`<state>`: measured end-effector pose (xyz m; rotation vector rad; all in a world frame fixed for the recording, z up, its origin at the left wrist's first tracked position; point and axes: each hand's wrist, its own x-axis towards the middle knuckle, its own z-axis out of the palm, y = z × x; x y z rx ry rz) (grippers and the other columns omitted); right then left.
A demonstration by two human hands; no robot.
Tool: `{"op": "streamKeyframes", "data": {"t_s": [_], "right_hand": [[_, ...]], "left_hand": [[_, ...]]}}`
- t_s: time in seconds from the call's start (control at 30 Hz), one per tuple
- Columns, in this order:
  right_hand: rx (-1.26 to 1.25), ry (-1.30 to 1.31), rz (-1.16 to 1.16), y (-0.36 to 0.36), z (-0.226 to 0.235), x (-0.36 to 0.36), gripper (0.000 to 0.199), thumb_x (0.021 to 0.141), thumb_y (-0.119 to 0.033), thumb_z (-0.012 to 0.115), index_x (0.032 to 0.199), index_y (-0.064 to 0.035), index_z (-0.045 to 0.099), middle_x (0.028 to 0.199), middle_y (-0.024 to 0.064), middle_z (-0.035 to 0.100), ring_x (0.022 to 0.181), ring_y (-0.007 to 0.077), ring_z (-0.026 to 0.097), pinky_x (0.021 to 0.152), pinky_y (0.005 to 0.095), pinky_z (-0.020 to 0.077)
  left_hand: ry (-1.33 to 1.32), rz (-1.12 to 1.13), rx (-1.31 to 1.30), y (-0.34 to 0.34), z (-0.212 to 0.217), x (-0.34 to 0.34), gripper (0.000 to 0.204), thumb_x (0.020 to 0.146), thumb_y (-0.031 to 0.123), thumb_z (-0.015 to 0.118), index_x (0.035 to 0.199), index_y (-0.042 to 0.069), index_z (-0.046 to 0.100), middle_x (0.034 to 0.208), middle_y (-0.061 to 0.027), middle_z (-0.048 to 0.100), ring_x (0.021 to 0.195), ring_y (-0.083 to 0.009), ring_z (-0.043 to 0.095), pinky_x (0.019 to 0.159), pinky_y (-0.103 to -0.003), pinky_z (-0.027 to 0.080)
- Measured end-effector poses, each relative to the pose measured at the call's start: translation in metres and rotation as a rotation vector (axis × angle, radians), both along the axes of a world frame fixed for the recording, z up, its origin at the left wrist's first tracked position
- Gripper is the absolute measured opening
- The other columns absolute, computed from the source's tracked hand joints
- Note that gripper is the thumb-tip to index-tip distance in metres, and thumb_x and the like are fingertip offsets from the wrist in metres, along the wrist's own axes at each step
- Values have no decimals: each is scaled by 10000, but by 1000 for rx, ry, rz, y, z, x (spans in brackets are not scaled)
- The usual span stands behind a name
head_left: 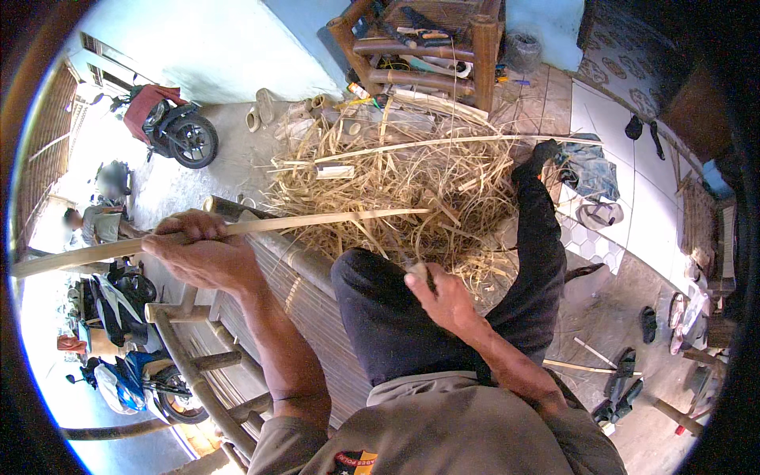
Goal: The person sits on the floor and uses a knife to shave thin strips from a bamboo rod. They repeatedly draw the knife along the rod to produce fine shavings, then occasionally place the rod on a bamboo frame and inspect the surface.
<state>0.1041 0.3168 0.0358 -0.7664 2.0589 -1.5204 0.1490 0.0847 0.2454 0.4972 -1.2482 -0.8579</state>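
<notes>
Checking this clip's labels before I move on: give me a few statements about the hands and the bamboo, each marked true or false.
1. The left hand grips a long bamboo strip. True.
2. The right hand rests open and empty. False: it is closed around a thin dark handle, apparently a knife, over the raised knee.
3. A pile of pale shavings lies on the floor ahead. True.
4. The bamboo strip stands upright. False: it runs roughly level across the view.
5. A parked motorbike stands at upper left. True.
</notes>
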Motion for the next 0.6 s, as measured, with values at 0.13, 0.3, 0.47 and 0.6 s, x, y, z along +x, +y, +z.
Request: {"op": "streamKeyframes", "data": {"t_s": [0.13, 0.3, 0.47, 0.6], "right_hand": [[-234, -37, 172, -20, 64, 8, 427, 942, -441, 581, 1042, -27, 591, 850, 231, 661, 800, 446, 654, 709, 514, 529], [-234, 65, 171, -43, 83, 21, 394, 926, -442, 605, 985, -54, 585, 776, 199, 650, 762, 431, 657, 677, 510, 536], [16, 2, 31, -48, 39, 7, 374, 934, -420, 596, 968, -56, 677, 818, 180, 705, 744, 381, 691, 645, 469, 556], [4, 101, -2, -41, -1, 3, 406, 950, -401, 569, 903, -2, 625, 760, 244, 662, 730, 440, 660, 652, 503, 524]], "left_hand": [[161, -214, 45, 27, 2, -3, 581, 993, 637, 324, 675, 151, 348, 543, 16, 258, 430, -84, 250, 378, -222, 220], [164, -191, 40, 42, 1, -16, 592, 981, 658, 328, 670, 155, 343, 524, 21, 263, 404, -84, 226, 349, -235, 167], [209, -240, 55, 29, -2, -10, 605, 969, 678, 329, 658, 160, 316, 510, 18, 266, 403, -75, 229, 333, -238, 172], [255, -185, -1, 28, -5, -10, 582, 963, 644, 407, 679, 141, 337, 501, 17, 281, 388, -87, 260, 317, -239, 208]]}}
